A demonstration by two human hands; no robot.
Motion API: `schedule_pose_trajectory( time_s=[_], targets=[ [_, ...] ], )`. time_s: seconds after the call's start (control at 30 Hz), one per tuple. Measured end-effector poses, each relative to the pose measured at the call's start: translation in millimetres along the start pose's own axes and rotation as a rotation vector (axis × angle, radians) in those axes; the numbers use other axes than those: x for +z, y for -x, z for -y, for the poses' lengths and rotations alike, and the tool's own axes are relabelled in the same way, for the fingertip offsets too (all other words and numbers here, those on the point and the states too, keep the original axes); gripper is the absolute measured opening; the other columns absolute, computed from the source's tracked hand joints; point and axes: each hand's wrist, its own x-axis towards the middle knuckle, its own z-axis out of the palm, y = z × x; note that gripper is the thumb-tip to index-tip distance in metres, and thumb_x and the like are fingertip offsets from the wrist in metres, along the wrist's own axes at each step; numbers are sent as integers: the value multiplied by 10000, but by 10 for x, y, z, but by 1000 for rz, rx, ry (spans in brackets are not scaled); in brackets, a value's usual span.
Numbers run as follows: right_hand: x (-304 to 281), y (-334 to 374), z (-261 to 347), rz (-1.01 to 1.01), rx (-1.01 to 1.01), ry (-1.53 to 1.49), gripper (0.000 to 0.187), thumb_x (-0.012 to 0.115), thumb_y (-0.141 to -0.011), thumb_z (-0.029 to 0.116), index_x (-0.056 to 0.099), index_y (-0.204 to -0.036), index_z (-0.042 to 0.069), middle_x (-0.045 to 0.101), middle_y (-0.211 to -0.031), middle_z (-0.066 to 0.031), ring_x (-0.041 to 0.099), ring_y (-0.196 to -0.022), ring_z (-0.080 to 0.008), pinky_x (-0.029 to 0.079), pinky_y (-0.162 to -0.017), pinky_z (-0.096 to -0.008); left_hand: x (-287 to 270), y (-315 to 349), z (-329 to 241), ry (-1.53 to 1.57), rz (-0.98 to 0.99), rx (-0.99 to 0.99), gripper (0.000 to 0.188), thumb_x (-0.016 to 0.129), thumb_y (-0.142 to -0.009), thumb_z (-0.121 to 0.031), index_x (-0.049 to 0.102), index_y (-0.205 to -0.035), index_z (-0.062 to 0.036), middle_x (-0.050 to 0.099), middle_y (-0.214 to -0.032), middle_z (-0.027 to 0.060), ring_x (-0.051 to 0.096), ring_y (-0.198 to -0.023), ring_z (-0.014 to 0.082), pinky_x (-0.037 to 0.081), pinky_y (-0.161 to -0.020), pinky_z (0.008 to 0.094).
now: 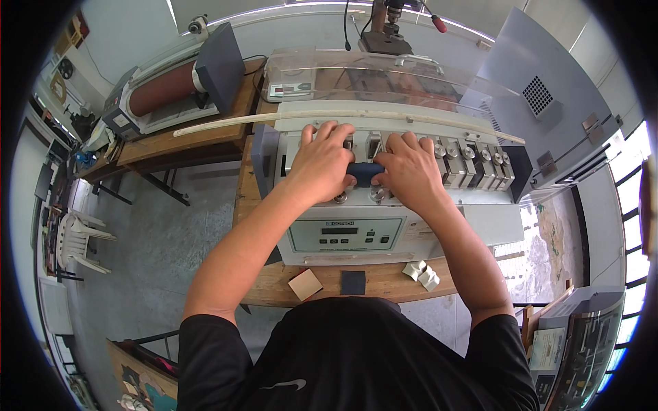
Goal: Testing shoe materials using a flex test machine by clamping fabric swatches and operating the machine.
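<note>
A dark blue piece of flexible-looking material point(366, 170) stretches between my two hands over the front of a pale bench machine point(295, 250). My left hand point(325, 161) pinches its left end, thumb in front and fingers reaching over behind. At its right end my right hand point(411, 168) grips it in the same way. Just below the hands, round metal knobs point(378, 194) show. A row of metal clamps point(469, 163) runs off to the right of my right hand. The fingers partly hide the clamps beneath them.
A clear hinged cover point(445, 75) and a long pale strip point(343, 115) lie behind the clamps. On the wooden bench point(319, 294) are a tan square point(305, 283), a dark square point(353, 282) and crumpled white pieces point(421, 275). A drum machine point(163, 89) stands far left.
</note>
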Motion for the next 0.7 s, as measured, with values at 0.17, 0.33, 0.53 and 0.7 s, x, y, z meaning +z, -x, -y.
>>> schedule_pose_trajectory(
  time_s=[0.17, 0.33, 0.53, 0.7],
  targets=[
    [-52, -13, 5, 41, -10, -71, 289, 798, -639, 277, 745, -902, 170, 566, -962, -1, 504, -1020, -206, 363, -886, -389, 16, 12, -13, -7, 8, 51, 314, 829, -658, -257, 754, -896, -67, 497, -1286, 61, 390, -1266, 244, 253, -1029, 455],
    [-4, -9, -25, 30, -17, -35, 267, 792, -645, 321, 751, -854, 160, 596, -963, 2, 518, -1015, -190, 376, -870, -364, -9, 19, -27, -27, 22, 50, 309, 817, -671, -255, 749, -888, -46, 503, -1277, 60, 388, -1273, 239, 263, -1036, 449],
    [41, -95, -54, 58, -135, 71, 187, 750, -704, 309, 739, -782, 140, 640, -898, 0, 578, -979, -188, 389, -842, -381, -89, -93, 34, -92, 122, 144, 286, 796, -709, -259, 737, -886, -42, 465, -1356, 92, 345, -1336, 265, 249, -1086, 463],
    [-27, -104, -24, 173, -81, 71, 190, 728, -764, 282, 734, -892, 142, 630, -899, -13, 562, -994, -187, 365, -889, -382, -70, -82, 60, -111, 156, 125, 293, 784, -733, -261, 734, -913, -35, 426, -1424, 103, 317, -1368, 268, 232, -1103, 469]
  ],
)
